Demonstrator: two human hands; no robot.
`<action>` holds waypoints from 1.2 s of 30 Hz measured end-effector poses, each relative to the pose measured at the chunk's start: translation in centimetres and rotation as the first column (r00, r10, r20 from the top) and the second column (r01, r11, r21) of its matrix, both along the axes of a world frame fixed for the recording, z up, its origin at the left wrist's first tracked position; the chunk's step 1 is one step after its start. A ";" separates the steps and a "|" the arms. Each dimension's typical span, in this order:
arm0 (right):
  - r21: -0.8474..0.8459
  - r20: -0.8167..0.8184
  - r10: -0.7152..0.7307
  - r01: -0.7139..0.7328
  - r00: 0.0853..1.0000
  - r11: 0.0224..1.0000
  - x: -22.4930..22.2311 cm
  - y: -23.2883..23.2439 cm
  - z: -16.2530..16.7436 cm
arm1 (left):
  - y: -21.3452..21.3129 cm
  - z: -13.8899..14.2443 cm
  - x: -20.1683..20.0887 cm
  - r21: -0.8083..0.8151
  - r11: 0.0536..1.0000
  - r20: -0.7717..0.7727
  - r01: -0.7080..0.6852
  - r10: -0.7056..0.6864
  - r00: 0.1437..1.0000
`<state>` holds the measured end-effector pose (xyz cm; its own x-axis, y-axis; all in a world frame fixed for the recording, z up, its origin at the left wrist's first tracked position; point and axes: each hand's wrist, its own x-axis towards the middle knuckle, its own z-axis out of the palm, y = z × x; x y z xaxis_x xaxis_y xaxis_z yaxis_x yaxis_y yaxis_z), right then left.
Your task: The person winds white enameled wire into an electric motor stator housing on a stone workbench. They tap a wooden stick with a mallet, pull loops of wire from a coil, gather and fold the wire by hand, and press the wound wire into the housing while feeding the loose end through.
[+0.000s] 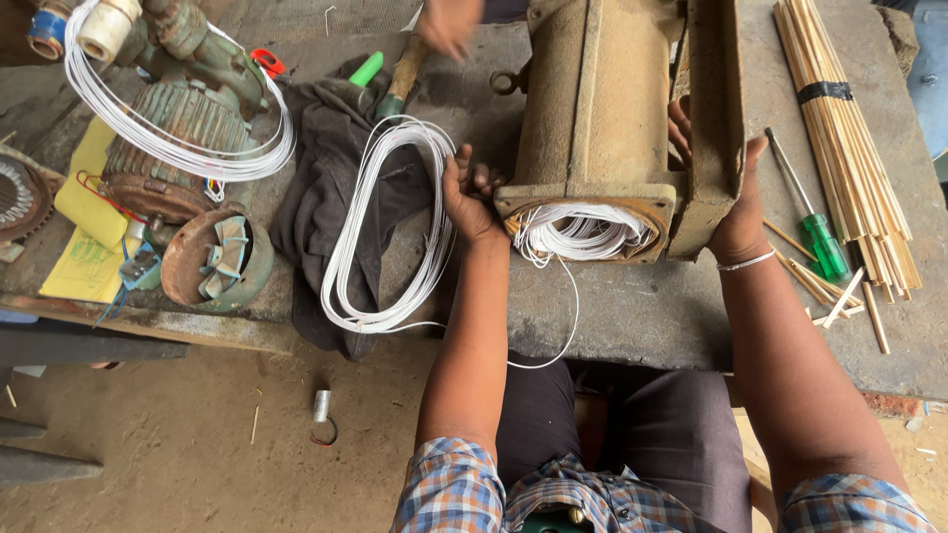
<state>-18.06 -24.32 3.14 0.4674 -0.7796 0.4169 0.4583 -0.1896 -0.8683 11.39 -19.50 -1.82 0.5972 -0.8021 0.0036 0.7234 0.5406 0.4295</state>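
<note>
A rusty tan motor housing (pixel 597 109) lies on the workbench (pixel 632 316), its open end facing me and filled with white wire windings (pixel 583 235). My left hand (pixel 468 195) is at the housing's left front corner, fingers curled against its edge and the windings. My right hand (pixel 736 192) grips the flat foot plate (pixel 716 118) on the housing's right side. A loose white wire tail (pixel 571 316) hangs from the windings over the bench edge. A long white wire coil (pixel 390 232) lies just left of my left hand.
Another person's hand (pixel 449 25) holds a wooden-handled tool at the far edge. A dark cloth (pixel 321 188) lies under the coil. An old pump (pixel 183 118) draped in white wire sits far left. A bundle of thin sticks (pixel 839 128) and a green screwdriver (pixel 815 232) lie right.
</note>
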 end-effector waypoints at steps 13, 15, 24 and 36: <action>-0.003 -0.035 0.078 -0.078 0.996 0.997 -0.4 1.7 2.5 | -0.7 -2.0 1.3 0.186 0.983 0.008 -0.002 0.001 1.000; -0.022 -0.063 0.036 -0.038 0.997 0.999 -0.4 2.0 2.7 | -1.0 -2.7 1.7 0.233 0.972 -0.049 0.027 -0.016 0.999; 0.021 0.074 -0.014 0.012 0.997 1.000 2.1 0.9 0.6 | 0.0 2.2 4.3 0.363 0.929 0.056 -0.069 0.052 0.997; 0.018 0.208 -0.731 0.745 0.650 0.667 -0.2 0.1 -2.1 | 0.9 18.0 2.7 0.050 0.988 0.569 -0.144 0.090 0.817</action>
<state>-18.25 -24.21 1.09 -0.3404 -0.8020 0.4908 0.2889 -0.5860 -0.7571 14.04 -18.62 16.19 0.6014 -0.7394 0.3028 0.2742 0.5470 0.7910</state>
